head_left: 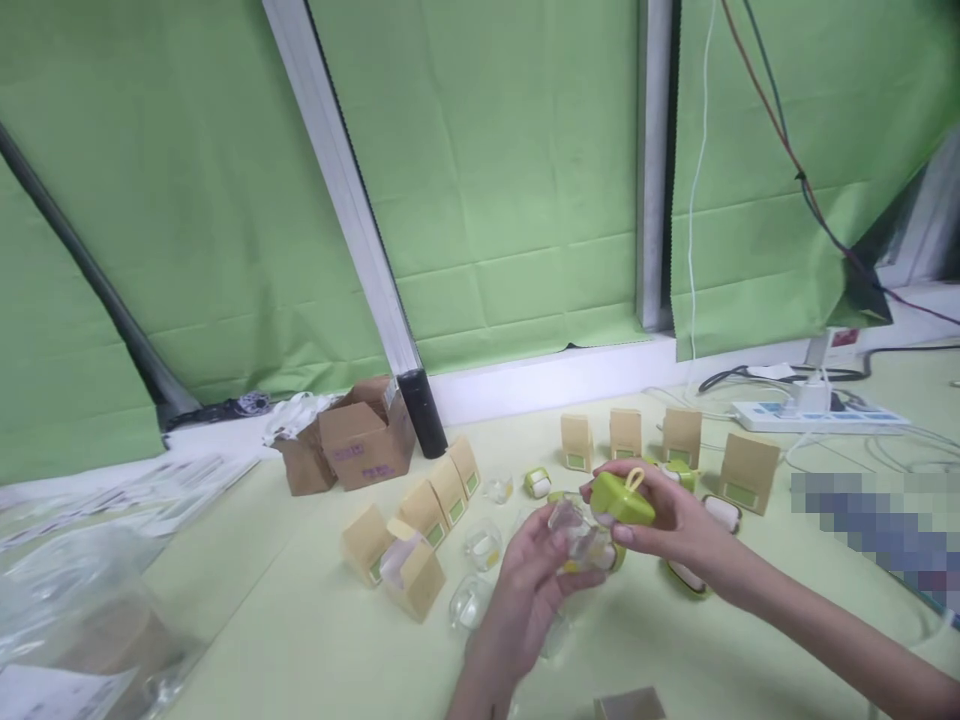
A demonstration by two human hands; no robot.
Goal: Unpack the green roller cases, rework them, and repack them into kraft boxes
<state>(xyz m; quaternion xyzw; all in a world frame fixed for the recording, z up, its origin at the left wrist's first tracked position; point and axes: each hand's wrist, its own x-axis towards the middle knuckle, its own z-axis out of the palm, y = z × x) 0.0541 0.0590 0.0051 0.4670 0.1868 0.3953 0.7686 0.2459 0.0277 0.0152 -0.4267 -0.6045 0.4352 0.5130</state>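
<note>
My right hand (667, 520) grips a small green plastic piece with a loop on top (621, 497), holding it above the table. My left hand (529, 585) comes up from below and holds a clear plastic cover (576, 530) right beside the green piece, the two touching or nearly so. Around the hands stand small kraft-paper boxes with green labels (421, 510), and clear covers (482, 547) lie between them. More kraft boxes (681, 437) stand behind my right hand, with other green-and-white pieces (537, 483) on the pale green table (315, 630).
A larger brown cardboard box (360, 440) and a black cylinder (421, 412) stand at the back left. A white power strip (817, 415) with cables lies at the back right. A clear plastic bag (82, 620) sits at the front left. Green cloth hangs behind.
</note>
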